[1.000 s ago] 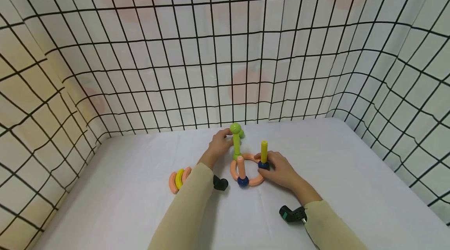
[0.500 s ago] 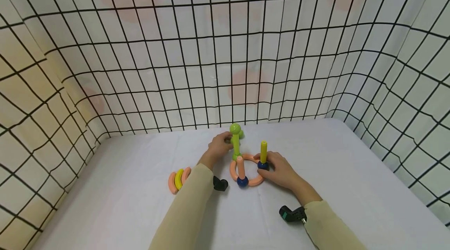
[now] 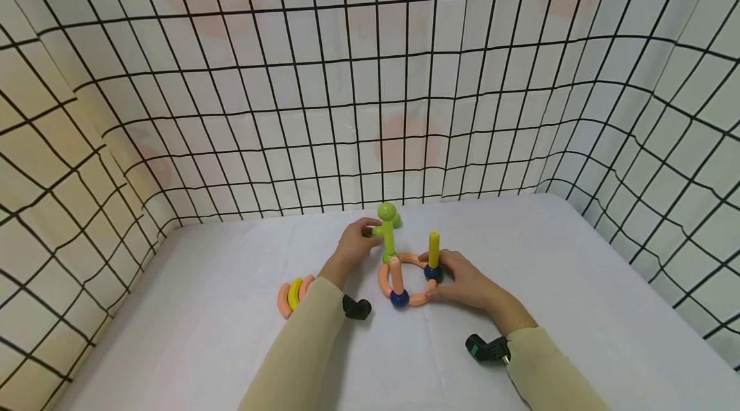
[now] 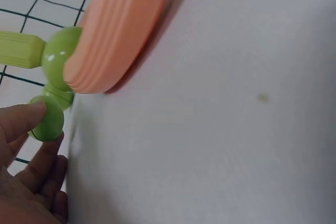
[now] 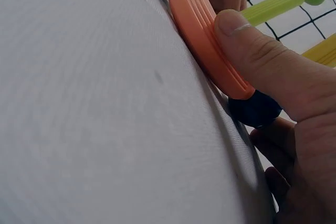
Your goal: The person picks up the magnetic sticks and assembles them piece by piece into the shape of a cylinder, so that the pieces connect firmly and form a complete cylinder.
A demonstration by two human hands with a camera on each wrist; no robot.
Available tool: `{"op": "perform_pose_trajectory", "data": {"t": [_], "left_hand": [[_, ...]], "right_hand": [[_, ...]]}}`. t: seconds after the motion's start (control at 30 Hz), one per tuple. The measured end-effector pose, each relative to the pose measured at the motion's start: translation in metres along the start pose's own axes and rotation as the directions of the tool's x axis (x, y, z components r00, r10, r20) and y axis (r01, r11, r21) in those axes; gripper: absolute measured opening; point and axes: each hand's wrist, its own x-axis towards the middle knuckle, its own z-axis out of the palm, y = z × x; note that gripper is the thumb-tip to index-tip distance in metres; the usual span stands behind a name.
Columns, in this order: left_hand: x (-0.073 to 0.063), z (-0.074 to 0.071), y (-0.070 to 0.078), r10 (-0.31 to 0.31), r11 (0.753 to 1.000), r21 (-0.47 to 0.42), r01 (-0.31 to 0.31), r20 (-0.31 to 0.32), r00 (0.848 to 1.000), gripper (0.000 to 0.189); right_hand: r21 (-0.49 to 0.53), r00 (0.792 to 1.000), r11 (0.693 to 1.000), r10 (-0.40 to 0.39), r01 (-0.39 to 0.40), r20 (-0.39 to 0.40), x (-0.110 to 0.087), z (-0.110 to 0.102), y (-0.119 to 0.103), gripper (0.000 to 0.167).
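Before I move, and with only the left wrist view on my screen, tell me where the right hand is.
Observer: The right hand has its thumb on an orange arc of the ring.
Operator: Name the upright nearest it.
Observer: The yellow rod, standing in a dark blue ball.
Operator: Report any loose pieces.
Observer: Three curved pieces show beside the left sleeve, which partly hides one.

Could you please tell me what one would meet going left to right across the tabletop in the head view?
Leftmost salmon curved piece, yellow curved piece, partly hidden salmon curved piece, left hand, upright green stick, upright yellow stick, black device at the right wrist, right sleeve.
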Motion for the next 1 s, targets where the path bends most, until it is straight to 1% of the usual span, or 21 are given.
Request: {"op": "perform_pose_trajectory", "data": {"t": [0.13,0.27,0.4,0.5,0.6,0.67,0.77,0.9,1.0], "left_hand": [[-0.006,-0.004,0.001,-0.017,0.998,-0.063,0.015,-0.04,0.999,0.038],[-0.017,-0.009,0.005,-0.043,0.991,-0.134,0.029,-0.102,0.994,0.038],[-0.028,-0.014,0.01,-0.049,0.981,-0.195,0.014,-0.175,0.983,0.039],[-0.037,-0.019,0.014,-0.047,0.972,-0.236,-0.01,-0.233,0.971,0.039],[-0.046,-0.023,0.019,-0.046,0.962,-0.271,-0.03,-0.271,0.961,0.038],[-0.052,-0.026,0.023,-0.048,0.957,-0.288,-0.037,-0.283,0.958,0.038],[-0.059,-0.03,0.026,-0.043,0.949,-0.31,-0.049,-0.284,0.958,0.038],[-0.068,-0.033,0.029,-0.012,0.938,-0.338,-0.08,-0.262,0.965,0.038],[-0.075,-0.034,0.029,0.011,0.93,-0.353,-0.1,-0.246,0.969,0.038]], "right_hand": [[-0.001,1.0,1.0,-0.016,0.016,-0.004,0.0,-0.001,0.0,0.069],[-0.025,0.999,0.999,-0.044,0.043,-0.015,0.002,0.001,0.0,0.07],[-0.054,0.998,0.997,-0.057,0.056,-0.021,0.003,0.002,-0.001,0.07],[-0.062,0.998,0.997,-0.056,0.054,-0.026,0.003,0.003,-0.002,0.07],[-0.073,0.998,0.996,-0.047,0.045,-0.03,0.003,0.003,-0.002,0.07],[-0.083,0.999,0.996,-0.04,0.037,-0.034,0.003,0.004,-0.002,0.07],[-0.106,0.998,0.994,-0.044,0.04,-0.041,0.003,0.006,-0.003,0.069],[-0.118,0.997,0.991,-0.063,0.057,-0.051,0.003,0.008,-0.004,0.068],[-0.114,0.996,0.992,-0.063,0.056,-0.058,0.003,0.009,-0.006,0.067]]}}
